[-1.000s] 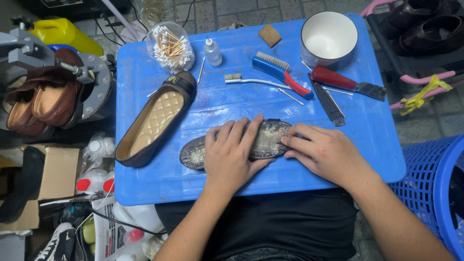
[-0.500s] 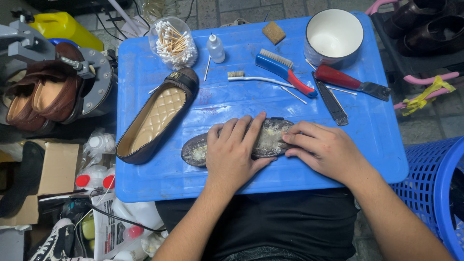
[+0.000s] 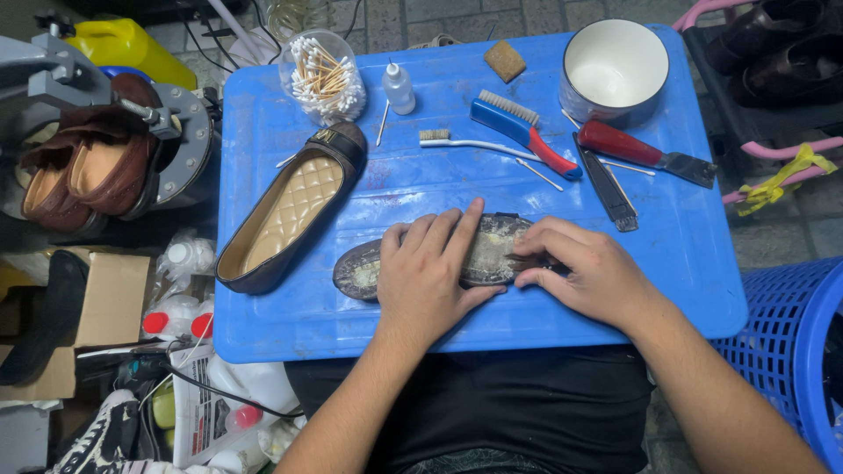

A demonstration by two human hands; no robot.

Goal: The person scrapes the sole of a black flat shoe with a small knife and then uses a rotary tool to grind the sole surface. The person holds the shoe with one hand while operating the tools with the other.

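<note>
Grey shoe sole (image 3: pixel 492 250) lies under left hand (image 3: pixel 430 281), right hand (image 3: pixel 588 272) seemingly touching.

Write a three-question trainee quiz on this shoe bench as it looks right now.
1. True or false: the left hand lies flat on the sole.
2. Which thing stands nearest the bowl? A) scraper B) flat shoe C) cotton swabs
3. Fill in: the blue brush lies beside a white ____.

Key
1. True; the right hand holds a thin dark tool against the sole's other end.
2. A
3. Toothbrush
</note>
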